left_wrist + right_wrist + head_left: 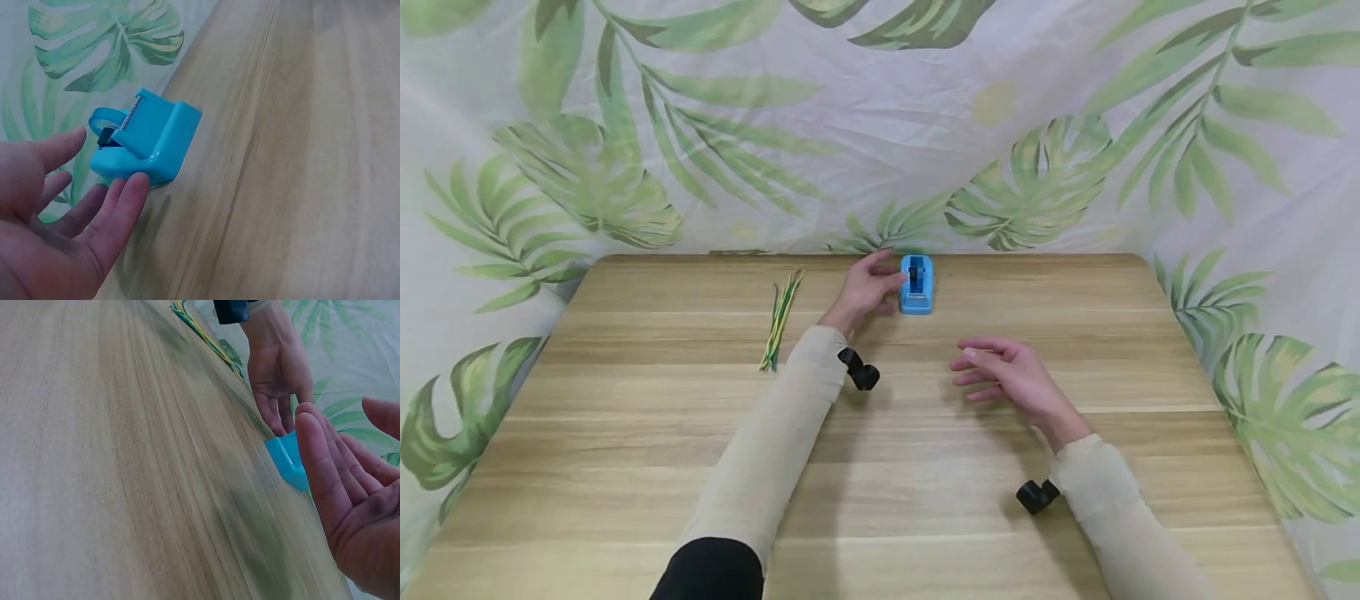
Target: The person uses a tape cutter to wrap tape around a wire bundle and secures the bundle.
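Observation:
A blue tape dispenser stands near the far edge of the table. My left hand is at its left side, thumb and fingers spread apart. In the left wrist view the fingertips come right up to the dispenser; whether they touch it I cannot tell. The dispenser's toothed cutting edge and a tape roll show there. My right hand hovers over the table to the right and nearer to me, holding nothing. From the right wrist, its fingers partly hide the dispenser.
A bundle of thin green and yellow strands lies on the wooden table, left of the left hand. A leaf-patterned cloth hangs behind the table's far edge. Black cameras are worn on both wrists.

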Demonstrator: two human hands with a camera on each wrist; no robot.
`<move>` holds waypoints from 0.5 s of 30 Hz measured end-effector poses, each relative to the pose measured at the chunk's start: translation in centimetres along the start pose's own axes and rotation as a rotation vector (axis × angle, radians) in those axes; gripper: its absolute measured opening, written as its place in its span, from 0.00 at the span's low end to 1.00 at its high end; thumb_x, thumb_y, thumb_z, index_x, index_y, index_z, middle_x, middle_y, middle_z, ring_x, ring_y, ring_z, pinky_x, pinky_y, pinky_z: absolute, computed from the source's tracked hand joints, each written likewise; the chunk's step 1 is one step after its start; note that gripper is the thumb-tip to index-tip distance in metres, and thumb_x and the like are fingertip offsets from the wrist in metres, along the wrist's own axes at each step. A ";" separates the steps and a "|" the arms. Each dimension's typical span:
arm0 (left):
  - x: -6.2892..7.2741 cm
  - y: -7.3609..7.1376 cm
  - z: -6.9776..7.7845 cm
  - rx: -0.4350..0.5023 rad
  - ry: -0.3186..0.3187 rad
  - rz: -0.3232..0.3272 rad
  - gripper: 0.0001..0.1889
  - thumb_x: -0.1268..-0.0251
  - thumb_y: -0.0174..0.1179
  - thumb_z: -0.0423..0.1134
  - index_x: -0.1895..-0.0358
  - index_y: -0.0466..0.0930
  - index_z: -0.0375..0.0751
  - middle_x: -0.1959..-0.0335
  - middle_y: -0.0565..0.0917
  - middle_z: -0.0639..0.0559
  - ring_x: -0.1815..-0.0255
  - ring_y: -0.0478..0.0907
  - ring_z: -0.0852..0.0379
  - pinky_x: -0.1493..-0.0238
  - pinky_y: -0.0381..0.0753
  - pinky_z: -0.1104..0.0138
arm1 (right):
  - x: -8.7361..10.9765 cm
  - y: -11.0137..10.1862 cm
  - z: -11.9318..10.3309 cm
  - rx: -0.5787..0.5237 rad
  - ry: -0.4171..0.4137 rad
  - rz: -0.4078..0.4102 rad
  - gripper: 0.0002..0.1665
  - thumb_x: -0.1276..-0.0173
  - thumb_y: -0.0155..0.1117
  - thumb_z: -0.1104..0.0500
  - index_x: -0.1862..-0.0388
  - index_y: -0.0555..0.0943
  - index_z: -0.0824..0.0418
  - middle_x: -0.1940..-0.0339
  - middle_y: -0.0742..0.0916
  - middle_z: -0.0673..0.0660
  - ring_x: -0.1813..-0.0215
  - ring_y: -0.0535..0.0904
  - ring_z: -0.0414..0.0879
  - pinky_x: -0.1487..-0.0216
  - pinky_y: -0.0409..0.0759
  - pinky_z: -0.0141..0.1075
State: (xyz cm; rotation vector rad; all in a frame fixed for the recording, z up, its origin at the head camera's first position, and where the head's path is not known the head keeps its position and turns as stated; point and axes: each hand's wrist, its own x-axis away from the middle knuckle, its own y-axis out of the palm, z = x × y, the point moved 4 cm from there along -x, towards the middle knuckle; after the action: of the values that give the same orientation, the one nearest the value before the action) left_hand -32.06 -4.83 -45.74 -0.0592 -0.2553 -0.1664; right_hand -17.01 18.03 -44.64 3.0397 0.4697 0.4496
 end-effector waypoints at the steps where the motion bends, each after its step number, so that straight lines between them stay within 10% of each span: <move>1: -0.1 0.0 -0.1 -0.004 -0.005 0.001 0.35 0.31 0.65 0.33 0.23 0.63 0.47 0.34 0.73 0.39 0.47 0.81 0.41 0.55 0.85 0.48 | -0.1 0.1 0.0 -0.002 0.004 0.001 0.33 0.23 0.61 0.51 0.30 0.69 0.72 0.46 0.86 0.68 0.53 0.87 0.54 0.56 0.86 0.49; 15: -1.5 0.9 0.0 -0.157 0.032 -0.004 0.33 0.34 0.66 0.27 0.26 0.69 0.45 0.35 0.75 0.42 0.64 0.83 0.48 0.64 0.87 0.56 | -1.4 0.7 0.0 0.006 0.031 -0.018 0.32 0.22 0.60 0.51 0.30 0.70 0.71 0.46 0.85 0.67 0.51 0.87 0.55 0.54 0.85 0.51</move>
State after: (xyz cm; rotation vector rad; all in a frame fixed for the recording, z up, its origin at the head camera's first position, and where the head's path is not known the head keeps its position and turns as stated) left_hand -33.34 -3.75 -46.15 -0.2112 -0.2098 -0.1909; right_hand -18.09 16.99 -44.97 3.0360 0.4997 0.4966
